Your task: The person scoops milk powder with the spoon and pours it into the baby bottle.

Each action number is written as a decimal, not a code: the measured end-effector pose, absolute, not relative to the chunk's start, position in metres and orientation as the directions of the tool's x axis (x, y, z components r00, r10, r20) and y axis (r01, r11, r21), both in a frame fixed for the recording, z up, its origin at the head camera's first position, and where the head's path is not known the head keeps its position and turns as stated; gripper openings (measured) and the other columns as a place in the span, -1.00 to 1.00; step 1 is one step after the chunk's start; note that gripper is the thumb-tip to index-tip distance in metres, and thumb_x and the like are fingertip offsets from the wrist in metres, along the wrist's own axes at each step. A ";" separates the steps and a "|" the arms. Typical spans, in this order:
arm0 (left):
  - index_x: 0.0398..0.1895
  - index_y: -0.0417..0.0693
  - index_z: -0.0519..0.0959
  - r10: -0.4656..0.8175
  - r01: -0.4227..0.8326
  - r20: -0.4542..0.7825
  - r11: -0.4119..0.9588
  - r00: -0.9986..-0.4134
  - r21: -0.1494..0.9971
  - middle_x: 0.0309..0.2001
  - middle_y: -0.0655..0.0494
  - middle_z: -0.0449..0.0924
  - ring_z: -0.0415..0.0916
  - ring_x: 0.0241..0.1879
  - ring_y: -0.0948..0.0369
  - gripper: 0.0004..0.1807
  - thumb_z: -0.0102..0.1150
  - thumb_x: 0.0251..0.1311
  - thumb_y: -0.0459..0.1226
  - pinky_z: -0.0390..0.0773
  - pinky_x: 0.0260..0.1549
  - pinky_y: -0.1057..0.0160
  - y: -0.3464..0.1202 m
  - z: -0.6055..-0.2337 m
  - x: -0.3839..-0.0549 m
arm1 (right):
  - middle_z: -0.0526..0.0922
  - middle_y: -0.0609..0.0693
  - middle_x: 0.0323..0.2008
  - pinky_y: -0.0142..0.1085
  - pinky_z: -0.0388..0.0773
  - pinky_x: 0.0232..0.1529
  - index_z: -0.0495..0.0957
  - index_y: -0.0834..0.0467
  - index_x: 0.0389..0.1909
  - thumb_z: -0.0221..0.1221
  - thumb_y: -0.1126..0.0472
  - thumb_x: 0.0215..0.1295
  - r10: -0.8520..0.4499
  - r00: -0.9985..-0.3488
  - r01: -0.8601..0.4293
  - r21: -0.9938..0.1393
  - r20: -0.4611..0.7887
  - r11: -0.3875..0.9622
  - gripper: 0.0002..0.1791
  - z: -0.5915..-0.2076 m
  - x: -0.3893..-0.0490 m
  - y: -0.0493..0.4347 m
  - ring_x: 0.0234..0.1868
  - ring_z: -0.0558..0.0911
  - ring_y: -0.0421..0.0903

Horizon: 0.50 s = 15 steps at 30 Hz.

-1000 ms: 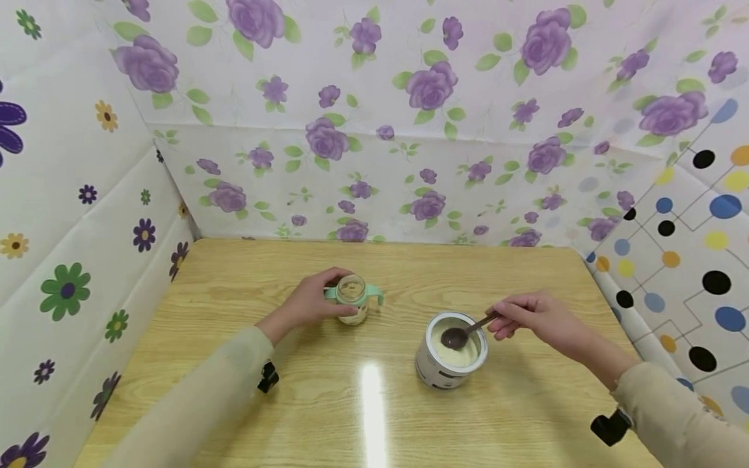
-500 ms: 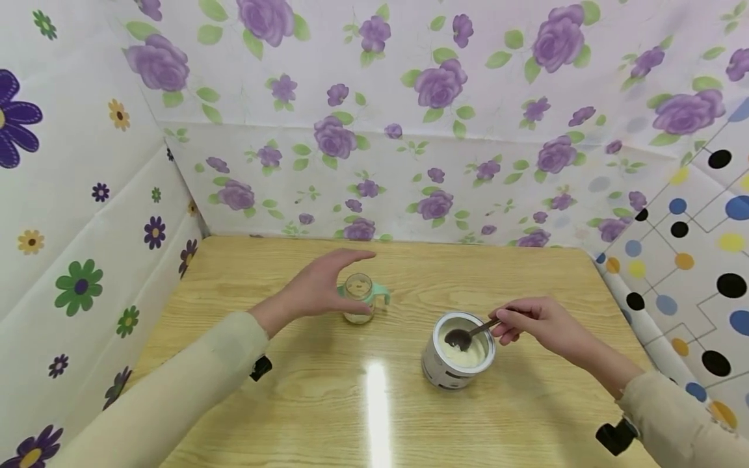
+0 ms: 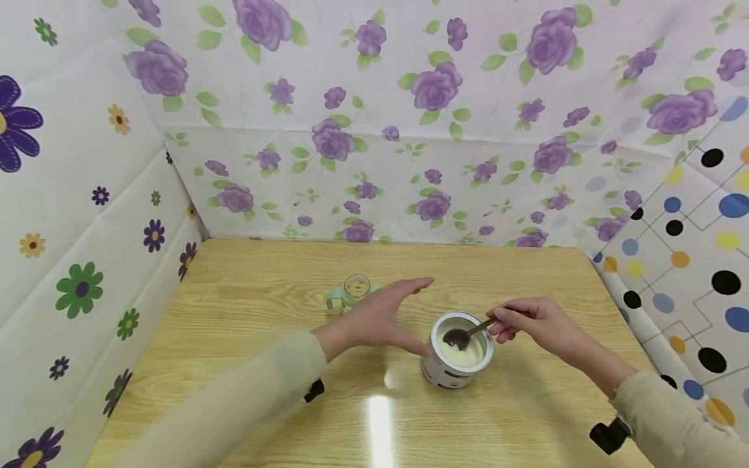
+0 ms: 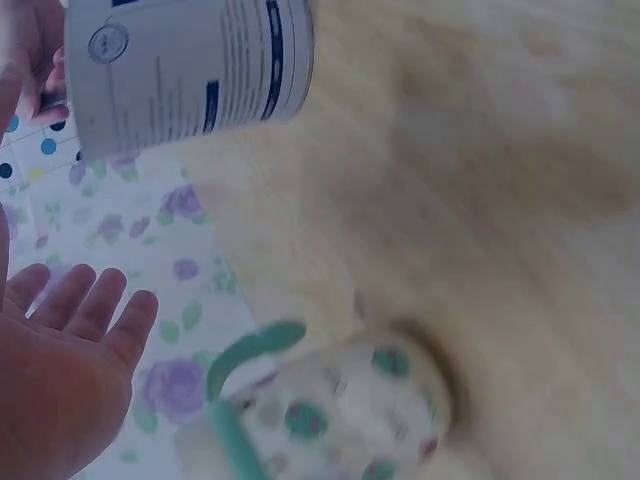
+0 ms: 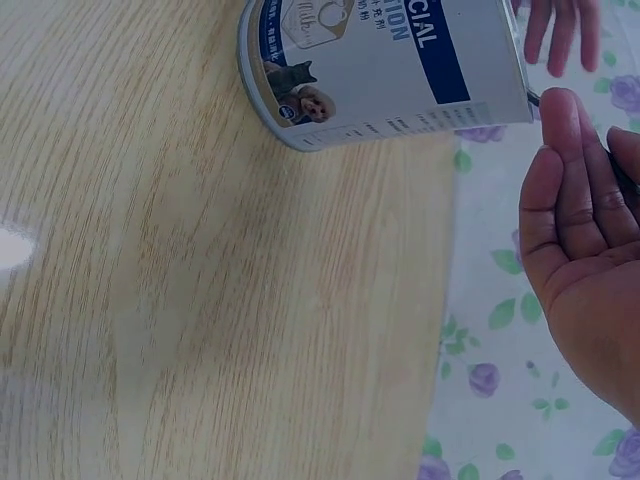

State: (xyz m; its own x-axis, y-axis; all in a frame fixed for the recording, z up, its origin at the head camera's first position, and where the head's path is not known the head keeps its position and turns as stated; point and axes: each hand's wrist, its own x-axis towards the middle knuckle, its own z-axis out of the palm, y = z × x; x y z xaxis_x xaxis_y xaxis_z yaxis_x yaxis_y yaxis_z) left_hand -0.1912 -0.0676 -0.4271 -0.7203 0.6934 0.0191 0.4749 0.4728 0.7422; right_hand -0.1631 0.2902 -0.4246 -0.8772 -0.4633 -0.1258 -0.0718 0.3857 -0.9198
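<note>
A white can (image 3: 439, 373) of pale cream powder (image 3: 470, 357) stands on the table, printed with text and pet pictures in the right wrist view. My right hand (image 3: 535, 320) pinches the handle of a dark brown spoon (image 3: 456, 338), whose bowl is inside the can, at the powder. Left of the can, my left hand (image 3: 383, 318) is empty, thumb and fingers spread apart, the thumb tip right at the can's side. Behind that hand stands a lidless clear bottle (image 3: 357, 286) with mint-green handles, partly hidden; the left wrist view shows its printed spots.
The wooden table (image 3: 263, 273) carries the can and the bottle. Flowered cloth walls (image 3: 363, 162) rise at its back and left, and a dotted cloth (image 3: 673, 279) stands at the right. A bright light reflection lies on the tabletop in front.
My left hand has let go of the bottle, spread its fingers and moved right, up to the can. The right hand and the spoon have hardly moved.
</note>
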 end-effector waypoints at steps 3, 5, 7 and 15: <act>0.76 0.31 0.05 0.699 0.464 0.026 0.447 -0.715 0.765 0.66 0.25 0.18 0.28 0.56 0.15 0.37 0.73 -0.10 0.18 0.36 0.50 -0.07 -0.056 -0.444 -0.188 | 0.82 0.23 -0.10 -0.08 0.79 -0.03 0.62 0.43 0.23 0.10 0.14 0.70 -0.459 -0.880 -0.070 -0.920 -0.125 0.386 -0.58 -0.425 -0.163 0.289 -0.16 0.82 0.03; 0.76 0.31 0.04 0.706 0.454 0.028 0.423 -0.707 0.785 0.66 0.23 0.18 0.27 0.56 0.16 0.38 0.74 -0.11 0.16 0.36 0.51 -0.01 -0.049 -0.454 -0.186 | 0.82 0.23 -0.10 -0.06 0.79 -0.03 0.62 0.43 0.23 0.10 0.13 0.70 -0.454 -0.882 -0.065 -0.921 -0.128 0.385 -0.57 -0.425 -0.163 0.288 -0.17 0.82 0.03; 0.76 0.27 0.05 0.715 0.443 0.035 0.393 -0.698 0.806 0.66 0.20 0.18 0.28 0.56 0.16 0.38 0.76 -0.10 0.12 0.35 0.51 0.05 -0.042 -0.464 -0.184 | 0.82 0.23 -0.11 -0.06 0.79 -0.03 0.62 0.44 0.22 0.11 0.13 0.70 -0.445 -0.886 -0.059 -0.921 -0.130 0.386 -0.57 -0.426 -0.162 0.288 -0.17 0.82 0.03; 0.67 0.21 0.24 0.722 0.374 0.094 0.239 -0.685 0.896 0.47 0.29 0.46 0.44 0.40 0.30 0.23 0.80 -0.10 -0.06 0.46 0.42 0.20 -0.023 -0.490 -0.178 | 0.83 0.20 -0.11 -0.13 0.79 -0.04 0.65 0.39 0.19 0.09 0.15 0.70 -0.435 -0.895 -0.076 -0.927 -0.100 0.368 -0.62 -0.428 -0.156 0.289 -0.17 0.82 0.04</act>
State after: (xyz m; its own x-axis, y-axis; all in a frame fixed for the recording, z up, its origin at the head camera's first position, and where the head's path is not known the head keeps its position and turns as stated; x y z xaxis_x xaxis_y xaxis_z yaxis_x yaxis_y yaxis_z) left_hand -0.1778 -0.0232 -0.4900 -0.6854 0.7221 0.0936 0.3742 0.2390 0.8960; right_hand -0.1555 0.2892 -0.4280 -0.8951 -0.4347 -0.0995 -0.0756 0.3677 -0.9269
